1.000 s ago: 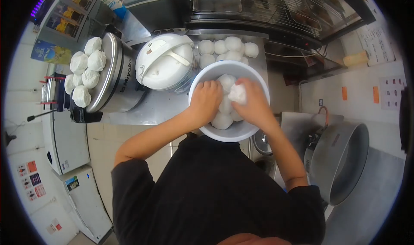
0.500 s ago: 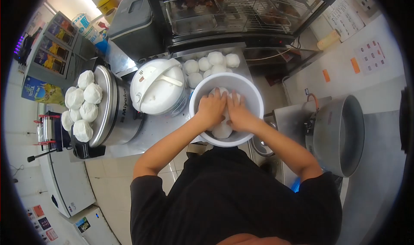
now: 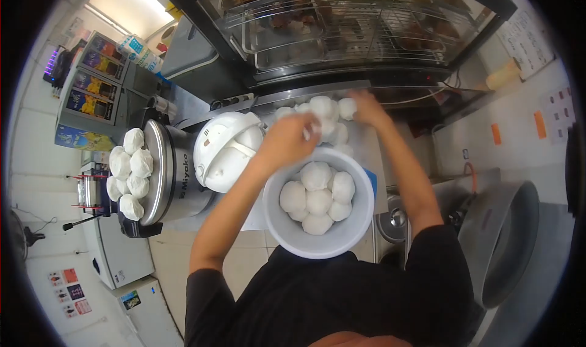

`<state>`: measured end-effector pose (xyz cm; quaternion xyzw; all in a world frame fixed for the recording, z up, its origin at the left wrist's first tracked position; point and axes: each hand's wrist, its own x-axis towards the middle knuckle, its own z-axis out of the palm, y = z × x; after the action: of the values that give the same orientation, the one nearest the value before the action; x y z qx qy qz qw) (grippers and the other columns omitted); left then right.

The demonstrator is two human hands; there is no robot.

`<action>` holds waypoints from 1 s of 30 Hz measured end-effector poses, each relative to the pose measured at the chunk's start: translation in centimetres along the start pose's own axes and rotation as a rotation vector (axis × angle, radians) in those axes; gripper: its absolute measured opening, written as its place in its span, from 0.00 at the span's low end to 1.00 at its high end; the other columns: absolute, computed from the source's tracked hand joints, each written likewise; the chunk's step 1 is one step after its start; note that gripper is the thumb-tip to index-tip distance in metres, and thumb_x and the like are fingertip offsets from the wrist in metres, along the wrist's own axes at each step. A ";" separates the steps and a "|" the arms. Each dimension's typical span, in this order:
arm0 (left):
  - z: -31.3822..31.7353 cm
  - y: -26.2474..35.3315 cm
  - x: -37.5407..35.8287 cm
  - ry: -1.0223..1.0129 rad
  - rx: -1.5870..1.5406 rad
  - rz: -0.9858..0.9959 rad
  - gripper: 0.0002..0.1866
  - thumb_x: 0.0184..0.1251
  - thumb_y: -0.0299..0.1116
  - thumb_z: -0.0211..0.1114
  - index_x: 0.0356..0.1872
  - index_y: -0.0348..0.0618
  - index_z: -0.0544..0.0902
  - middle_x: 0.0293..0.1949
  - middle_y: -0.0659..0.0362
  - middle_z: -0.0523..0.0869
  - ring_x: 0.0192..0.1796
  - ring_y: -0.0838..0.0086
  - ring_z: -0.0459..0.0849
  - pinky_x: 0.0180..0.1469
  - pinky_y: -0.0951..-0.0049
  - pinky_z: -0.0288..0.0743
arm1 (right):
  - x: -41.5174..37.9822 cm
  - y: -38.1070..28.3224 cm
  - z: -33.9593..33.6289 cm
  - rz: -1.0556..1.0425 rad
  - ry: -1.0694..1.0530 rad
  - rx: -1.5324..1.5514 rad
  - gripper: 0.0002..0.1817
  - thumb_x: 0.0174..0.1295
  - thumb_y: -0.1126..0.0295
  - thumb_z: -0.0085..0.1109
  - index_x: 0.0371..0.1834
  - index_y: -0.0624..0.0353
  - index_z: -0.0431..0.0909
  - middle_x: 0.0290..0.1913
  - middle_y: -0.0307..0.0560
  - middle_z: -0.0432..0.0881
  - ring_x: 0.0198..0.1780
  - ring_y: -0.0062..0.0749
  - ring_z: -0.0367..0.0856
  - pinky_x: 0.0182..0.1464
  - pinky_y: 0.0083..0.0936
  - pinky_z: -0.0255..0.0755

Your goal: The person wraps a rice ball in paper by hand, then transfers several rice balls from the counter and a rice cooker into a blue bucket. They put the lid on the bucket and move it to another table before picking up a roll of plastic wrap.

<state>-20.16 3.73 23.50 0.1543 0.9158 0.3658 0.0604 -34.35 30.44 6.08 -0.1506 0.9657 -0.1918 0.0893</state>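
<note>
A grey-white plastic bowl (image 3: 273, 231) stands before me with several white, wrapped-looking balls (image 3: 318, 201) in it. More white balls (image 3: 324, 107) are piled on the metal counter behind the bowl. My left hand (image 3: 289, 139), fingers curled and blurred, hovers over the bowl's back left rim, close to the pile. On the pile's right side, my right hand (image 3: 368, 107) has its fingers right at an outer ball (image 3: 347, 109); motion smears them.
Left of the bowl is a white-lidded pot (image 3: 223, 154). Further left, a Miyako cooker (image 3: 183, 170) carries several wrapped balls (image 3: 130, 170) on its lid. A glass display cabinet (image 3: 360, 72) stands behind the counter, and a large metal pan (image 3: 510, 243) is at the right.
Both my hands have left the inside of the bowl and moved forward to the pile on the counter. The balls in the bowl are now uncovered. The view has shifted.
</note>
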 end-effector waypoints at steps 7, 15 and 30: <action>9.1 -12.1 16.4 -0.262 0.183 -0.630 0.57 0.52 0.72 0.75 0.73 0.33 0.77 0.69 0.40 0.83 0.71 0.50 0.83 0.70 0.56 0.79 | 3.3 3.4 10.2 0.009 -0.004 -0.017 0.45 0.50 0.72 0.78 0.76 0.34 0.74 0.79 0.61 0.62 0.76 0.62 0.69 0.70 0.54 0.77; 16.3 -13.6 17.5 -0.131 0.450 -0.650 0.75 0.48 0.77 0.74 0.80 0.17 0.57 0.73 0.36 0.77 0.74 0.51 0.81 0.73 0.62 0.77 | -4.4 5.3 3.3 0.207 0.095 0.490 0.37 0.49 0.68 0.81 0.65 0.45 0.77 0.62 0.61 0.81 0.64 0.57 0.81 0.64 0.47 0.79; 12.0 -13.7 18.0 -0.184 0.276 -0.574 0.70 0.42 0.73 0.77 0.73 0.18 0.67 0.66 0.36 0.84 0.68 0.54 0.86 0.68 0.61 0.82 | -28.0 -22.0 -4.9 -0.134 -0.375 0.428 0.39 0.55 0.67 0.77 0.73 0.50 0.73 0.66 0.73 0.70 0.65 0.72 0.74 0.63 0.53 0.79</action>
<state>-37.73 8.03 5.37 -0.0707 0.9536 0.1909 0.2220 -3.57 21.81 22.45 -0.2248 0.8578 -0.3654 0.2829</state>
